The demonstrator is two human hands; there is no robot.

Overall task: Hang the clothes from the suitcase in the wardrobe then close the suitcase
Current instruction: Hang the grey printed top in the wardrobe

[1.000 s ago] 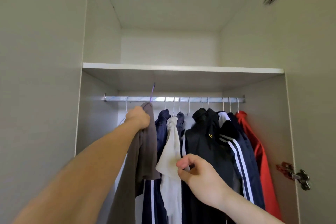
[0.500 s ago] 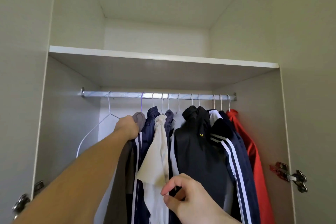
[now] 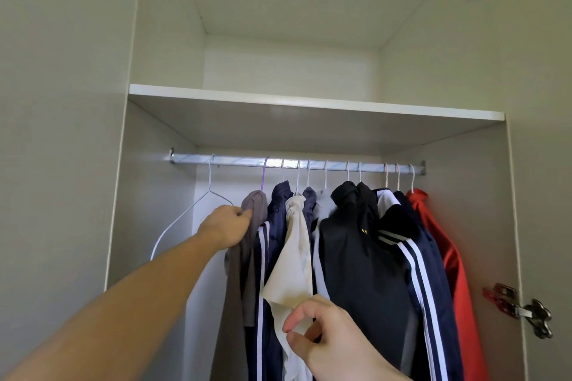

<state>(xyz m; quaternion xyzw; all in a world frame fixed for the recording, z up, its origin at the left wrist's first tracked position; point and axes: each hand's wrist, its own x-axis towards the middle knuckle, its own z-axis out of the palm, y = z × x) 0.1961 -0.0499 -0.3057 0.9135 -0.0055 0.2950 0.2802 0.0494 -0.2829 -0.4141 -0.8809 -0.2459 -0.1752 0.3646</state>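
A grey-brown garment (image 3: pixel 255 206) hangs on a purple hanger (image 3: pixel 264 176) whose hook sits over the metal rail (image 3: pixel 235 161) of the wardrobe. My left hand (image 3: pixel 227 227) grips this garment at its shoulder. Lower down, my right hand (image 3: pixel 328 340) hovers with loosely curled fingers in front of a cream garment (image 3: pixel 294 257) and holds nothing. The suitcase is out of view.
An empty white hanger (image 3: pixel 185 219) hangs left of my left hand. Right of the cream piece hang a black jacket (image 3: pixel 349 257), a navy striped jacket (image 3: pixel 411 272) and a red garment (image 3: pixel 448 257). A shelf (image 3: pixel 309 102) runs above the rail. The right door carries a hinge (image 3: pixel 520 309).
The purple hanger's hook has dropped from above the rail onto it, and the grey-brown garment now hangs there. My right hand has sunk lower.
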